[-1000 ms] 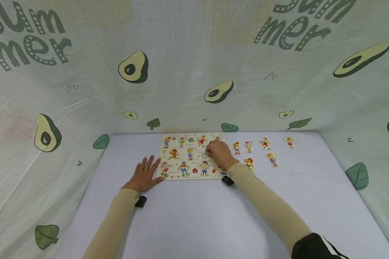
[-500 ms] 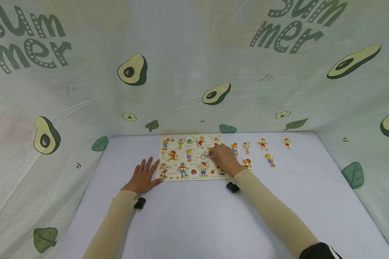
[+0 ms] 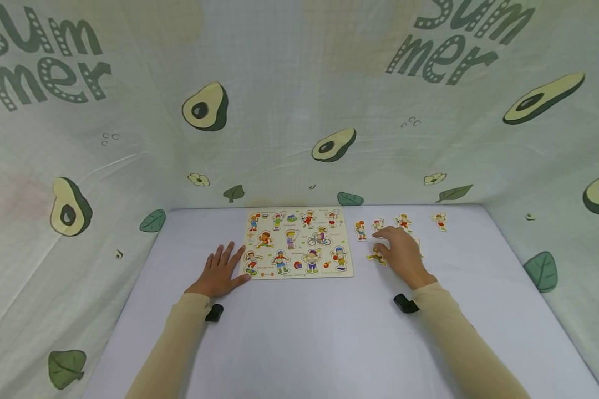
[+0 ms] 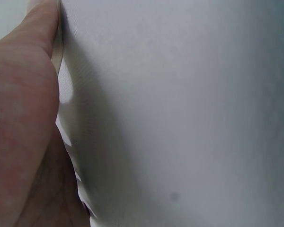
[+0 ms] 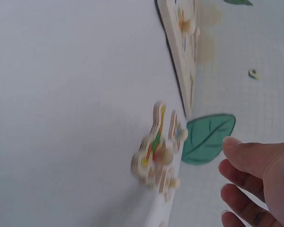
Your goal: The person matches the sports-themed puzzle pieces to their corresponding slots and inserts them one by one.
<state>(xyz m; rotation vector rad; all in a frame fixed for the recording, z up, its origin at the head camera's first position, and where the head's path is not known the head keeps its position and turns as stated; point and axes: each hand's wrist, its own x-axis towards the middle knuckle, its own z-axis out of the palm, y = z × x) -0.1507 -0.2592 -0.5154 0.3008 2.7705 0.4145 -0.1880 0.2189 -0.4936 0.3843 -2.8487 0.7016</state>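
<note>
A cream peg puzzle board [image 3: 340, 235] with pictures of children at sports lies at the back of the table. A cyclist piece [image 3: 320, 237] sits in its right part. My left hand [image 3: 219, 273] lies flat with spread fingers, its fingertips and thumb at the board's left edge. My right hand [image 3: 403, 252] is above the loose pieces right of the board, thumb and forefinger apart with nothing between them. Nearest to it lies a running-figure piece [image 3: 376, 256]. In the right wrist view a wooden piece [image 5: 154, 146] with a round knob stands apart from the fingertips.
More loose figure pieces lie to the right: one girl figure [image 3: 361, 230], one red-and-yellow figure [image 3: 402, 221] and one farther right [image 3: 439, 221]. Another is mostly hidden behind my right hand. A patterned cloth [image 3: 279, 111] rises behind the white table [image 3: 299, 338].
My right hand has let go of the cyclist piece on the board and moved right, over the loose pieces. My left hand has stayed at the board's edge.
</note>
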